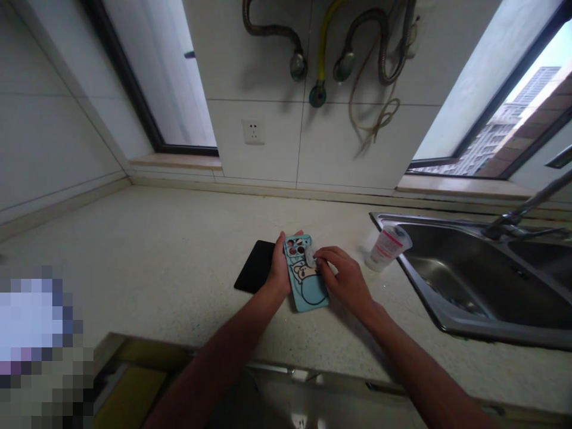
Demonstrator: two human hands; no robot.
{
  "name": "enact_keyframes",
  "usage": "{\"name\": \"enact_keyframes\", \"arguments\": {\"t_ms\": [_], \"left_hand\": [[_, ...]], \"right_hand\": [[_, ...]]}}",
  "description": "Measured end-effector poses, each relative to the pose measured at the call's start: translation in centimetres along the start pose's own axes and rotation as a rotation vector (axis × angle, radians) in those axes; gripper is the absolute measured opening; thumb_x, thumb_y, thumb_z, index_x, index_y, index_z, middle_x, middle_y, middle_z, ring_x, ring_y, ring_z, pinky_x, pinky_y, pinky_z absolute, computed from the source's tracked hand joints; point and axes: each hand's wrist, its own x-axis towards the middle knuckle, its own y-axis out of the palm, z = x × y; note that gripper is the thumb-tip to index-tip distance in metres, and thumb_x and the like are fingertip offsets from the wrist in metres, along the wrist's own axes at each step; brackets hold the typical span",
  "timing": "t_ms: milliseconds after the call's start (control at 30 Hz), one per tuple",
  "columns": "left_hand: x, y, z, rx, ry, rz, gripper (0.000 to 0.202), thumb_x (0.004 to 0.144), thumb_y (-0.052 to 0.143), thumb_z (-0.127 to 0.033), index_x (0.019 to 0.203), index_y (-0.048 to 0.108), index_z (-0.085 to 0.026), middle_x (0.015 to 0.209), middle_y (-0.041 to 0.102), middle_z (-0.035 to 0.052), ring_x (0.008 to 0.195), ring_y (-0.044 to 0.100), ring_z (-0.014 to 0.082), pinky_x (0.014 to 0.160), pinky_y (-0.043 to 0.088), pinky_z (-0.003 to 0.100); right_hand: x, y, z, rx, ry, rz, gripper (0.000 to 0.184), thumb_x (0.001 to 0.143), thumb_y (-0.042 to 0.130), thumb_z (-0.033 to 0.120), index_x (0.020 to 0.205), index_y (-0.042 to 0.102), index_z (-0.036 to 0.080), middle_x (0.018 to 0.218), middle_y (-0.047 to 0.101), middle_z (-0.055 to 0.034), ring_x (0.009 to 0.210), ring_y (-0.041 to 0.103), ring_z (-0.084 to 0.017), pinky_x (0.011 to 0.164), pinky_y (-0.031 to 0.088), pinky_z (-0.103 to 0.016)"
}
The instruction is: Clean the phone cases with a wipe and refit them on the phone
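Observation:
A light blue phone case [307,280] with a cartoon animal printed on it lies on the speckled countertop [170,262], camera holes facing up. My left hand [279,268] grips its left edge, with the fingertips curled over the top. My right hand [344,277] pinches a small pale wipe or pad [310,257] and presses it on the case just below the camera holes. A flat black rectangle [255,266], perhaps a phone lying face down, rests on the counter just left of my left hand.
A small white tub with a pink label [386,247] stands beside the steel sink [482,277] on the right. A faucet [521,214] reaches over the sink. Hoses [357,53] and a wall socket [253,131] are on the tiled back wall.

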Motion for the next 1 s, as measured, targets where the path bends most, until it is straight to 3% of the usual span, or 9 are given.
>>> {"name": "enact_keyframes", "arguments": {"t_ms": [167,367,567,667,800,1000], "left_hand": [[0.5,-0.5,-0.7,-0.057,0.061,-0.065,0.042,0.093,0.043,-0.047,0.102,0.068,-0.015,0.074,0.069,0.0049,0.064,0.064,0.0182,0.069,0.053,0.033],[1.1,-1.7,-1.3,0.044,0.129,-0.077,0.035,0.086,0.049,-0.042,0.098,0.068,-0.015,0.076,0.069,0.0063,0.067,0.065,0.0198,0.069,0.051,0.033],[1.4,-1.8,-1.1,0.075,0.072,-0.055,0.029,0.084,0.055,-0.042,0.089,0.065,-0.015,0.074,0.067,0.0053,0.063,0.063,0.0173,0.065,0.051,0.03],[1.6,-1.8,-0.7,0.178,0.098,-0.065,0.024,0.07,0.073,-0.031,0.086,0.063,-0.016,0.067,0.064,0.0006,0.057,0.06,0.0146,0.062,0.048,0.028],[1.9,-2.2,-0.4,0.306,0.224,-0.087,0.04,0.052,0.079,-0.014,0.089,0.065,-0.016,0.071,0.066,-0.0007,0.062,0.062,0.0132,0.063,0.046,0.025],[2.0,-2.8,-0.4,0.264,0.32,-0.195,0.035,0.055,0.078,-0.016,0.086,0.062,-0.018,0.071,0.067,-0.0006,0.064,0.062,0.014,0.065,0.046,0.026]], "right_hand": [[-0.4,-0.5,0.3,0.031,0.034,0.084,0.019,0.093,0.049,0.02,0.093,0.068,0.018,0.09,0.068,-0.0076,0.082,0.064,-0.02,0.074,0.051,-0.034],[-1.5,-0.6,0.8,0.164,0.118,0.318,0.018,0.09,0.052,0.022,0.092,0.069,0.019,0.083,0.07,-0.0052,0.073,0.065,-0.018,0.066,0.051,-0.03],[-1.9,0.3,1.1,0.206,0.135,0.397,0.017,0.089,0.05,0.021,0.091,0.067,0.018,0.084,0.07,-0.0054,0.074,0.064,-0.017,0.066,0.052,-0.03],[-1.7,0.1,1.1,0.195,0.116,0.403,0.017,0.089,0.05,0.019,0.09,0.067,0.018,0.085,0.07,-0.0054,0.075,0.065,-0.018,0.068,0.052,-0.03],[-1.6,-0.1,1.2,0.166,0.072,0.393,0.015,0.09,0.051,0.02,0.089,0.066,0.018,0.084,0.069,-0.0054,0.077,0.064,-0.018,0.071,0.051,-0.032],[-1.9,0.0,1.9,0.196,-0.081,0.479,0.009,0.092,0.057,0.025,0.094,0.065,0.02,0.089,0.066,-0.0045,0.081,0.06,-0.017,0.075,0.05,-0.032]]}}
